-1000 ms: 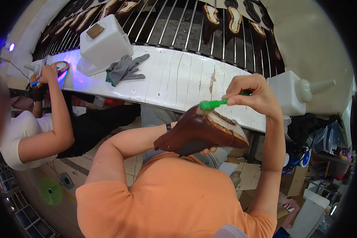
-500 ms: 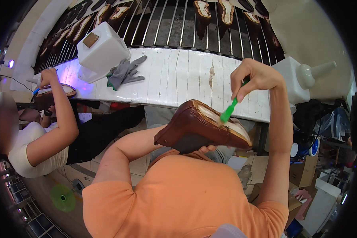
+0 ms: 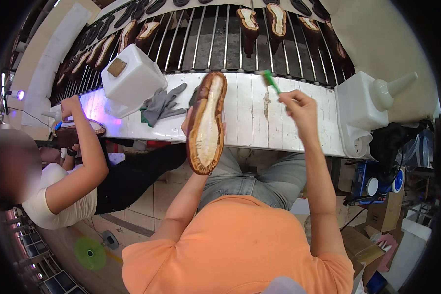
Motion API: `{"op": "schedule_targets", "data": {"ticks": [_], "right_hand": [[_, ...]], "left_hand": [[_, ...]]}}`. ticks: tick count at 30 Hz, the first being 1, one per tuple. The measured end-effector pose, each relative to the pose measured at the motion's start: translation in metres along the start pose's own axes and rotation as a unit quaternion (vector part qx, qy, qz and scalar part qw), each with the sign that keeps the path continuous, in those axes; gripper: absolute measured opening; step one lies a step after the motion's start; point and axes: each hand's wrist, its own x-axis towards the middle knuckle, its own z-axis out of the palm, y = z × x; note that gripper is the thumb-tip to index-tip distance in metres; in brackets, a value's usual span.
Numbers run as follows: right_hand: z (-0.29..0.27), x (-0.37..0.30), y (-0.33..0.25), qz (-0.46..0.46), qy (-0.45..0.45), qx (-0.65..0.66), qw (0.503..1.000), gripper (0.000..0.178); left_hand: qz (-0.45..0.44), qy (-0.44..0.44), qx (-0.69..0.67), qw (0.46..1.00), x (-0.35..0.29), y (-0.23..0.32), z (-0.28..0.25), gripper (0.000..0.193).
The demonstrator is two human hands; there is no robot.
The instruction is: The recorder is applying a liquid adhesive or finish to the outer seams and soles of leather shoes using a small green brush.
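Nearest me, the person's left hand (image 3: 185, 124) held a brown shoe (image 3: 207, 128) lengthwise before the bench's front edge, underside facing the wearer, probably to bring all of it into view; most of those fingers were hidden behind, so I couldn't tell how far they curled. The right hand (image 3: 300, 107) pinched a slim green brush (image 3: 271, 82) between thumb and fingers, bristles well apart from the shoe, a grip seemingly suited to light control. Glossy brown material gathered in pleats around the shoe's pale, waisted middle. On the streaked white bench (image 3: 247, 115), a limp grey glove (image 3: 162, 105) lay just beside a boxy plastic container (image 3: 134, 81). Farther off, other shoes (image 3: 276, 22) rested underside-up on metal rollers (image 3: 205, 44), perhaps keeping those faces untouched.
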Motion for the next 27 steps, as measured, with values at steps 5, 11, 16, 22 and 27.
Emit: {"op": "schedule_targets", "data": {"ticks": [5, 11, 16, 22, 27], "right_hand": [[0.037, 0.01, 0.024, 0.012, -0.033, -0.042, 0.998, 0.015], [0.047, 0.021, 0.034, 0.003, -0.051, -0.133, 0.99, 0.018], [0.046, -0.005, 0.022, 0.011, -0.16, -0.084, 0.984, 0.016], [0.05, -0.061, -0.017, -0.097, -0.255, -0.136, 0.952, 0.012], [0.062, -0.083, -0.036, -0.105, -0.366, -0.133, 0.915, 0.014]], "left_hand": [[0.144, 0.028, 0.178, 0.973, -0.005, -0.015, 0.003, 0.065], [0.126, 0.017, 0.143, 0.982, -0.007, -0.015, 0.003, 0.063], [0.131, -0.015, 0.164, 0.978, -0.005, -0.015, 0.001, 0.073], [0.104, 0.029, 0.048, 0.993, 0.004, -0.002, 0.006, 0.067], [0.145, 0.067, 0.098, 0.982, 0.005, -0.018, -0.012, 0.057]]}}
